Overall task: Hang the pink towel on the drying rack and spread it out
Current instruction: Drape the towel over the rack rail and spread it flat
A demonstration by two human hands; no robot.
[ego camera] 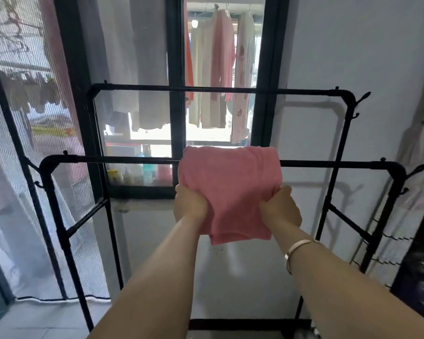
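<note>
- Closest in, both forearms are reaching up toward the near rail (88,159) of the black drying rack (59,228), and there's a thin bracelet (294,250) sitting on the right wrist.
- Just below that rail, the left hand (191,206) is clamping a fistful of the pink towel (229,189) along its left edge, fingers curled tight into the cloth, and the right hand (280,209) is doing the same on the right edge.
- The towel itself is hanging over the near rail, a bit right of the rail's middle. It's draped, but it's sitting bunched and folded narrow, so I'd call the hanging part basically done and the spreading part not yet.
- My take on doing this bit well: keep both pinches on the near flap and slide the hands apart along the rail, so the folds pull flat instead of the whole towel dragging off the front.
- I'd also be checking that roughly equal lengths are hanging on each side of the rail, though the back flap is hidden from here, so can't tell.
- Beyond the near rail, the rack's far rail (218,89) is sitting bare.
- Behind that, laundry (222,69) is hanging outside the dark-framed window (176,113).
</note>
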